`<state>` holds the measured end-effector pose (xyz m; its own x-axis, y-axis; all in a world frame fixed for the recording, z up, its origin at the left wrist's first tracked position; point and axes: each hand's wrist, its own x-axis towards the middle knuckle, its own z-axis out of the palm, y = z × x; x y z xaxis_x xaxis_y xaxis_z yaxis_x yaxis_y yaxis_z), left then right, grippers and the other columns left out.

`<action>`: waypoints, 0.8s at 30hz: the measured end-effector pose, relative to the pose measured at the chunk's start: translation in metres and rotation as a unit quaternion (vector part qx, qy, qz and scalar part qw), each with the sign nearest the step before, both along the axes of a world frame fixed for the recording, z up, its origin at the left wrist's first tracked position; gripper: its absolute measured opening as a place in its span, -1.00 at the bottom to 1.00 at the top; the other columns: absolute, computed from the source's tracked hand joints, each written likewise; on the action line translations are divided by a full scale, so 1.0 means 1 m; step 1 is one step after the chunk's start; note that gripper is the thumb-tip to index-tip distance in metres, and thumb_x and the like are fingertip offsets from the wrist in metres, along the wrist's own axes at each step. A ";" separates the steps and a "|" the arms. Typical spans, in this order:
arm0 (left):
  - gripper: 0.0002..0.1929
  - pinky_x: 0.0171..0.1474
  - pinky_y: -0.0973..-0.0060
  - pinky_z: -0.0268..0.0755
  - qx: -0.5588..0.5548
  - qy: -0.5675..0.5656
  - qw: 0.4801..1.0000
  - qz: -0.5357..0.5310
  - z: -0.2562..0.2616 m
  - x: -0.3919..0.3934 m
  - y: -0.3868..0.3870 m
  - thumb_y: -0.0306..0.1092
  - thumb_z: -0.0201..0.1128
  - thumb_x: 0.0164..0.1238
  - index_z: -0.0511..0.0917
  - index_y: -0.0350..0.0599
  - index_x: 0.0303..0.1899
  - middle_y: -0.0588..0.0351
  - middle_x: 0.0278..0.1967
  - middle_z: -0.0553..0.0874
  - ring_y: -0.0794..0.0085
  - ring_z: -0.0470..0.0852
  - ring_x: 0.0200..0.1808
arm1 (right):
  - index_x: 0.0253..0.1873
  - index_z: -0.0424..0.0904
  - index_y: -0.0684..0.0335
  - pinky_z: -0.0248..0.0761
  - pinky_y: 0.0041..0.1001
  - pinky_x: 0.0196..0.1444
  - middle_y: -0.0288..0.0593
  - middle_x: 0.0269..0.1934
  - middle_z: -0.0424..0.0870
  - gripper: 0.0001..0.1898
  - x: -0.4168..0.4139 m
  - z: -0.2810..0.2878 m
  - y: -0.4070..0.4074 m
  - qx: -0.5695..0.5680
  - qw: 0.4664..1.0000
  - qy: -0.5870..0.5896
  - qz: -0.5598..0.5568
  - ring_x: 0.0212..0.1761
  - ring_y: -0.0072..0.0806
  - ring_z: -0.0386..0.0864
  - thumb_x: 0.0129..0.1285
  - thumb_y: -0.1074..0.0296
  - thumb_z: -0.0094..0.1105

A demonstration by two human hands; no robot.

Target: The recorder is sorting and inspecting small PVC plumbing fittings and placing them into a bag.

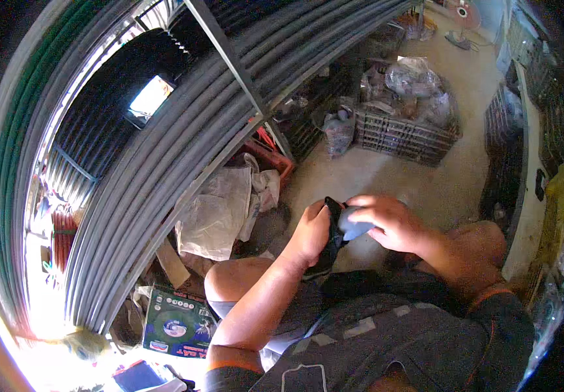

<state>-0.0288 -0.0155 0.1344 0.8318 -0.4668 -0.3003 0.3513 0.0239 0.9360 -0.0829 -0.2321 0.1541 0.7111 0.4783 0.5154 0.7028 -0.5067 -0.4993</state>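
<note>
My left hand (pixel 311 232) grips a black object (pixel 333 235) whose exact kind I cannot make out. It stands roughly upright in front of my lap. Against its right side is a blue-grey, smooth, curved piece (pixel 354 223). The fingers of my right hand (pixel 392 223) are curled over that piece from above and hold it. Whether the blue-grey piece and the black object are joined cannot be seen. Both hands are close together above the floor, between my bent knees.
Grey pipes (pixel 174 132) run along a metal rack at left. White sacks (pixel 218 210) lie beneath, beside a red crate (pixel 274 159). A dark plastic crate (pixel 399 134) full of bagged items stands ahead. A printed cardboard box (pixel 179 323) sits by my left leg; a fan (pixel 463 14) stands far off.
</note>
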 end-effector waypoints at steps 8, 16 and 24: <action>-0.73 -0.26 0.52 0.42 -0.049 0.073 0.995 0.057 0.009 -0.010 -0.019 -0.29 -0.02 0.56 0.60 -0.27 -0.07 0.14 -0.29 0.66 0.52 0.57 -0.30 | 0.05 0.58 0.26 0.58 -0.35 -0.06 -0.14 -0.19 0.72 -0.42 -0.004 0.012 0.000 0.078 0.994 0.061 -0.049 -0.15 -0.26 0.74 -0.08 0.28 0.71; -0.60 -0.02 0.28 0.52 0.111 -0.438 0.891 0.040 0.016 -0.020 -0.012 -0.34 0.42 0.18 0.52 -0.25 0.02 -0.13 -0.16 0.66 0.07 0.68 -0.13 | 0.06 0.39 0.27 0.72 -0.34 -0.43 0.08 -0.30 0.72 -0.62 -0.018 -0.024 0.006 0.470 0.679 0.564 0.028 -0.49 -0.26 0.74 0.35 0.23 0.37; -0.57 0.07 0.34 0.54 0.100 -0.443 0.891 -0.001 0.024 -0.020 -0.007 -0.34 0.43 0.18 0.53 -0.25 0.05 -0.13 -0.10 0.70 0.04 0.72 -0.07 | 0.19 0.36 0.18 0.65 -0.43 -0.16 -0.11 -0.12 0.68 -0.54 -0.009 -0.027 -0.003 0.496 0.661 0.558 0.076 -0.12 -0.41 0.70 0.37 0.16 0.38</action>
<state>-0.0487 -0.0223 0.1589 0.7825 -0.4791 0.3976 -0.5284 -0.1735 0.8311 -0.0919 -0.2352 0.1275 0.8963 0.4073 -0.1755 -0.3776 0.4933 -0.7836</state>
